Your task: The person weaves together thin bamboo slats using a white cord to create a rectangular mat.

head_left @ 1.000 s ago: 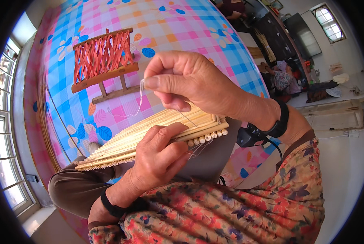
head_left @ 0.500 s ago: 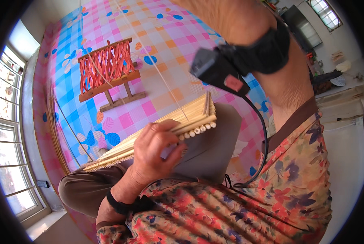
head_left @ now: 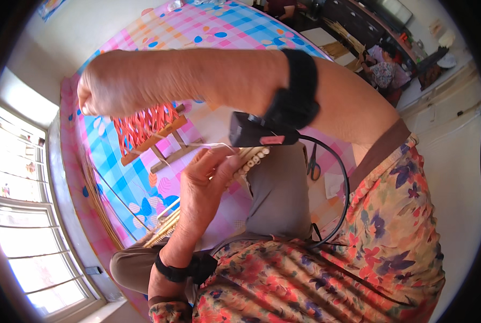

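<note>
Stalk panel (head_left: 255, 158) above the person's lap, its cut ends at the right. The left hand (head_left: 202, 180) grasps it close to these ends, thumb and fingers closed about the edge; the panel's left part shows beyond the forearm, near the left knee. The right hand (head_left: 107, 85) is raised at the far left, its grip clenched with fingers curled; whether it encloses anything cannot be told. White thread (head_left: 211, 144) extends leftward from the left hand's fingertips. Farther off, a wooden stand (head_left: 160, 141) laced with red strips, partly hidden by the right hand, rests on a checked sheet (head_left: 235, 29). A black box (head_left: 264, 134) on the right wrist overlaps the panel's end. Scissors (head_left: 315, 171) lie right of the right knee.
</note>
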The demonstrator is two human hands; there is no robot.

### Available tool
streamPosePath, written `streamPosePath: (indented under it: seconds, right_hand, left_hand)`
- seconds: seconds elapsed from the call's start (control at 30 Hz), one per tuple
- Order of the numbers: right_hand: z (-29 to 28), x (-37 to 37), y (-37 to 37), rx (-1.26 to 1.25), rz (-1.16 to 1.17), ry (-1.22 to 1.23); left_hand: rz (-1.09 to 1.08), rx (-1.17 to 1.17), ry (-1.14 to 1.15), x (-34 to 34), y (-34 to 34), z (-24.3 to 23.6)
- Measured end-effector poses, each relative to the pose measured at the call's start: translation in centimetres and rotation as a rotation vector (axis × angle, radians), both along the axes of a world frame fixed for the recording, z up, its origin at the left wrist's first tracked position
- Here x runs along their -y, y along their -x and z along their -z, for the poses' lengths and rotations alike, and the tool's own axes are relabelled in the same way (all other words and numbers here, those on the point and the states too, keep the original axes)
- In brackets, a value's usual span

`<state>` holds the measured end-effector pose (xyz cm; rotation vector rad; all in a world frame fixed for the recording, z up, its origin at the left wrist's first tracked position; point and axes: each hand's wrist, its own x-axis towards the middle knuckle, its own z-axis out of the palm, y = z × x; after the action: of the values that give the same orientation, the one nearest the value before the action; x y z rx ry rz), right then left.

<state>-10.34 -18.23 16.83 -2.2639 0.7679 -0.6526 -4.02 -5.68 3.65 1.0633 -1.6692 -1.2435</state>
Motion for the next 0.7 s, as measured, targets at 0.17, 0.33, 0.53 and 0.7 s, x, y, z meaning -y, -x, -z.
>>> streamPosePath:
  seconds: [0.17,0.33,0.53,0.7]
  right_hand:
    - [1.5,-4.4,7.0,0.081,0.390,0.979]
    - [10.4,-14.8,15.6,0.365,0.519,0.196]
    - [16.9,-17.0,12.7,1.128,0.562,-0.945]
    - [17.2,-15.1,12.1,1.118,0.546,-0.978]
  left_hand:
    - [-0.083,-0.022,-0.097,1.6,-0.3,1.1]
    - [-0.072,0.007,-0.135,2.3,0.3,0.2]
    - [-0.056,0.069,-0.142,3.0,1.2,-0.4]
    - [-0.103,-0.062,-0.095,2.4,1.8,0.7]
